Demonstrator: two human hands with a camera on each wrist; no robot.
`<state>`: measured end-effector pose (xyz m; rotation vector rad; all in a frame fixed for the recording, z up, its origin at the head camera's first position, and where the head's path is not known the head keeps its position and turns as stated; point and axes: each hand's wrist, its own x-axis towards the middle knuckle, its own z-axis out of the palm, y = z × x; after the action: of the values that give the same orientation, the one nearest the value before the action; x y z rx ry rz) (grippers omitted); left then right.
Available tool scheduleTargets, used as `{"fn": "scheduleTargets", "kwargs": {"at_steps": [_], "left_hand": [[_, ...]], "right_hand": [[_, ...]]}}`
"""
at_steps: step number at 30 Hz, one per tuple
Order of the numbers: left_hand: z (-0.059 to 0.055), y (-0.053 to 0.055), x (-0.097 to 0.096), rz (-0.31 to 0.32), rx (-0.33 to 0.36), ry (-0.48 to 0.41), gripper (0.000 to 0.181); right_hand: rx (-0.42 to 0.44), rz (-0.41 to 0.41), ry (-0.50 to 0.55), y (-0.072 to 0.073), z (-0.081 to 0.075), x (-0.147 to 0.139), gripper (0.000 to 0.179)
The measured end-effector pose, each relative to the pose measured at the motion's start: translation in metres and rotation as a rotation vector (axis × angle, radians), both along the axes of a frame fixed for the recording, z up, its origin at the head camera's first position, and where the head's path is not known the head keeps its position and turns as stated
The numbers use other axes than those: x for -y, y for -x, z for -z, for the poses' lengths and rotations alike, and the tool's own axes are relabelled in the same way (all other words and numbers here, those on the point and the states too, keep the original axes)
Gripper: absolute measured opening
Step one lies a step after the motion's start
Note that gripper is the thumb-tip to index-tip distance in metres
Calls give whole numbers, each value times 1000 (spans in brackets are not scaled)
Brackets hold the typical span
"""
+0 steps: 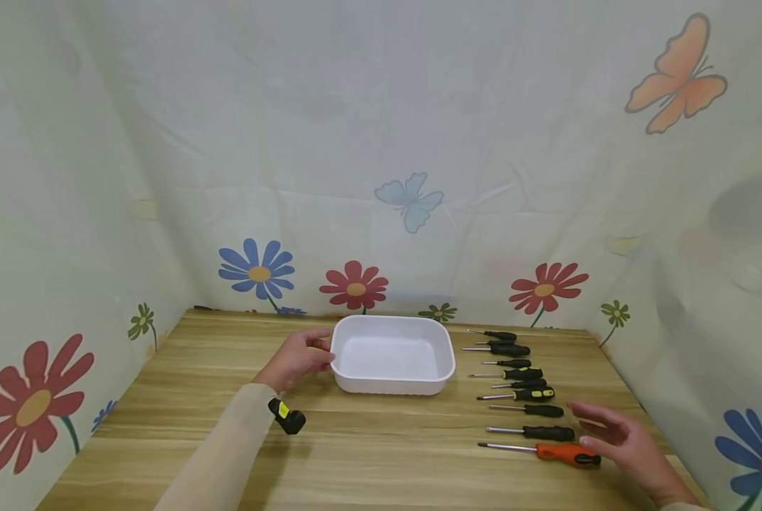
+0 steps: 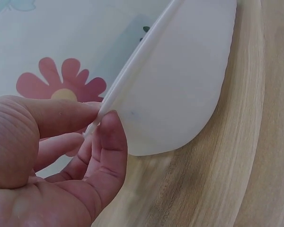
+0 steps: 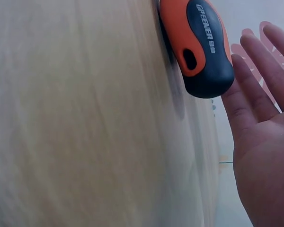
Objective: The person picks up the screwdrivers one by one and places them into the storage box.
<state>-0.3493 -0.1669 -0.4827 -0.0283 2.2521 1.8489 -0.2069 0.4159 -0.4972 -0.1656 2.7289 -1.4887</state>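
A white rectangular plastic tray [image 1: 390,387] stands on the wooden table, nothing lying in it. My left hand [image 1: 299,358] pinches its left rim between thumb and fingers, as the left wrist view shows close up at the tray wall [image 2: 180,75]. On the right, my right hand [image 1: 624,443] hovers with fingers extended, beside the handle end of an orange and black screwdriver [image 1: 566,453]. That handle [image 3: 210,71] appears close to the fingers in the right wrist view. Behind it lies a black-handled screwdriver [image 1: 547,433].
Several more screwdrivers lie in a column right of the tray, shafts pointing left, among them a yellow and black one [image 1: 534,394]. A patterned curtain [image 1: 387,142] with flowers and butterflies encloses the table [image 1: 381,454] at the back and sides.
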Motion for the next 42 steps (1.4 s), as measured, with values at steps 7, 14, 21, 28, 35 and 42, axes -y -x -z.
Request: {"fn": "scheduleTargets", "kwargs": {"at_steps": [7,14,21,28,35,42], "left_hand": [[0,0,1,3,3,-5,60],[0,1,1,7,6,-8,59],[-1,-1,1,10,10,-7,59],[0,0,1,11,17,-25,61],[3,3,1,7,18,-41,61],[4,3,2,5,18,-51,60]], "right_hand": [[-34,-42,9,-3,5,-4,58],[-14,-19,-39,-6,7,-6,59],[41,36,-88,-7,8,-2,58],[28,35,-103,-8,10,-2,54],[37,10,-94,-8,11,-4,53],[52,6,-94,-7,12,-5,54]]}}
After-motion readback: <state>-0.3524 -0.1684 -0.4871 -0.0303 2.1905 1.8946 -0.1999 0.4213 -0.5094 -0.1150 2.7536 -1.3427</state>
